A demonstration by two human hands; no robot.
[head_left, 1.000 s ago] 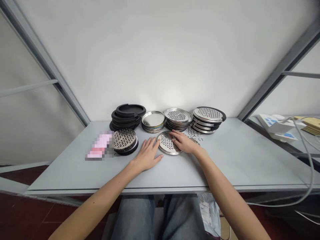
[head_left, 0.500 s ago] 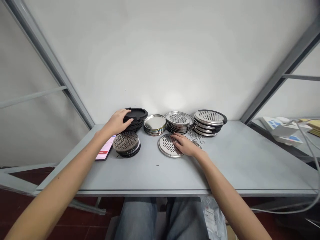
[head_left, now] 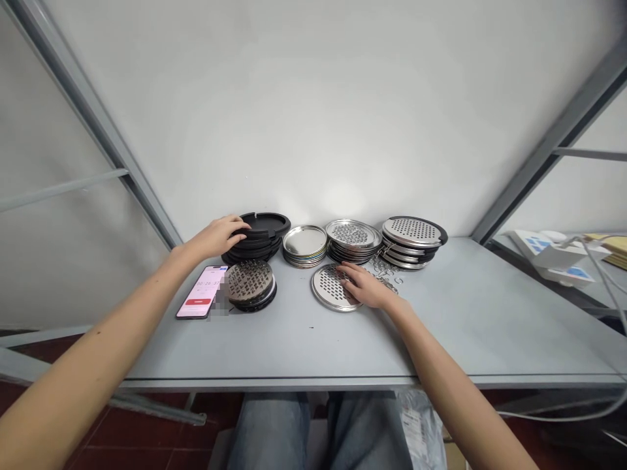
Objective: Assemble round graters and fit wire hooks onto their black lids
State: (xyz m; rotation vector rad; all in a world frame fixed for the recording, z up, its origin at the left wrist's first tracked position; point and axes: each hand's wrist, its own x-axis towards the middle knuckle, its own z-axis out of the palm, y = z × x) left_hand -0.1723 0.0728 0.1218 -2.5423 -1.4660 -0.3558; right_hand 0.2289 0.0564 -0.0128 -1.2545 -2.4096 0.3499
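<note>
My left hand [head_left: 221, 236] is at the left edge of a stack of black round trays [head_left: 267, 224], its thumb and fingers apart. I cannot tell whether its fingertips touch the top tray. My right hand [head_left: 365, 286] lies open over the right side of a perforated round metal plate [head_left: 329, 285], fingers spread on its surface. In front of the black trays is a short pile topped by a dark grater disc [head_left: 251, 281]. Behind the perforated plate stand a stack of plain metal discs [head_left: 304, 240] and a stack of rimmed grater discs [head_left: 353, 234].
At the back right, perforated discs with black edging [head_left: 412, 232] are stacked. Small metal rings [head_left: 389, 269] lie loose nearby. A phone [head_left: 200, 294] rests at the left. White boxes [head_left: 551, 254] and a cable [head_left: 607, 277] are beyond the grey table [head_left: 470, 313] at right.
My left hand has drawn back slightly to the left along the black trays, and the phone now shows fully. My right hand stays on the perforated plate. The view has shifted slightly.
</note>
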